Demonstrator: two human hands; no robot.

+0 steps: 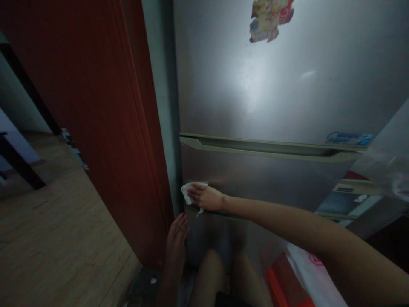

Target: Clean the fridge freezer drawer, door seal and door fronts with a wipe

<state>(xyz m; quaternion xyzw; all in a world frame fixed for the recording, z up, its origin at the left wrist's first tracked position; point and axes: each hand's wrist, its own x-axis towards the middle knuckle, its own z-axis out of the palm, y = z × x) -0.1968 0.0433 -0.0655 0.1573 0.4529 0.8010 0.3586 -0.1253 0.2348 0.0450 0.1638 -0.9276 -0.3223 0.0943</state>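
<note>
A tall silver refrigerator [275, 89] fills the view ahead. My right hand [206, 197] reaches across and presses a white cloth [189, 189] flat against the lower door near its left edge. The fingers lie over the cloth and hold it to the metal. My left hand [177, 236] is lower, fingers stretched out and resting against the bottom left corner of the fridge, holding nothing. My knees show below, close to the fridge.
A reddish-brown wooden panel [105, 106] stands immediately left of the fridge. Wooden floor [51, 230] spreads to the left, with a dark table leg [19, 164]. A colourful sticker [270, 19] is on the upper door. White and red bags [303, 273] lie at lower right.
</note>
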